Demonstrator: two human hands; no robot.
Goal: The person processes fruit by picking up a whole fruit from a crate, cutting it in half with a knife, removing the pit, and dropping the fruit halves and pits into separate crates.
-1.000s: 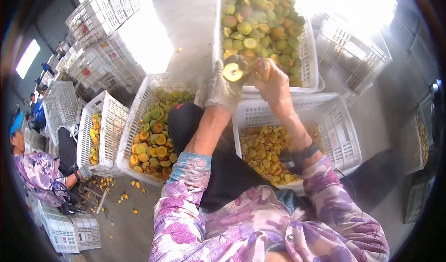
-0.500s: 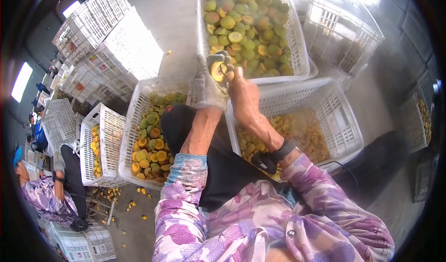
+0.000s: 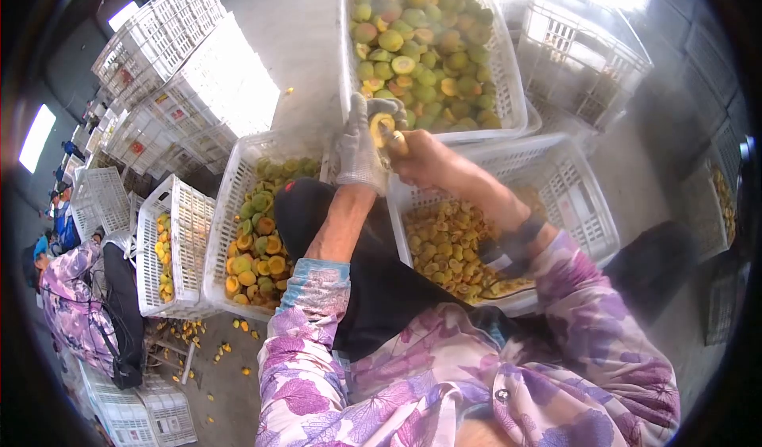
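Observation:
My left hand [image 3: 361, 149], in a pale knitted glove with grey fingertips, is closed around a yellow-fleshed peach half [image 3: 382, 122], its cut face towards me. Against that face, my bare right hand [image 3: 421, 159] grips a small hand tool [image 3: 395, 139]; fingers and fruit hide most of it, so its tip cannot be made out. Both hands are over the near edge of a white crate [image 3: 514, 118] piled with greenish peach halves [image 3: 429, 58]. Below my right forearm is another crate [image 3: 583, 197] containing yellow fruit pieces [image 3: 444, 249].
To my left, a crate [image 3: 216, 245] holds orange and green halves, beside a narrower crate [image 3: 194, 249] with fruit. Stacked crates [image 3: 175, 74] rise at the back left, more [image 3: 583, 58] at right. Fruit scraps [image 3: 225, 348] litter the floor. A co-worker [image 3: 83, 304] sits far left.
My right hand has turned, its forearm swinging out to the right, uncovering more of the yellow pieces. My left thumb has straightened upwards. The co-worker at left has shifted posture.

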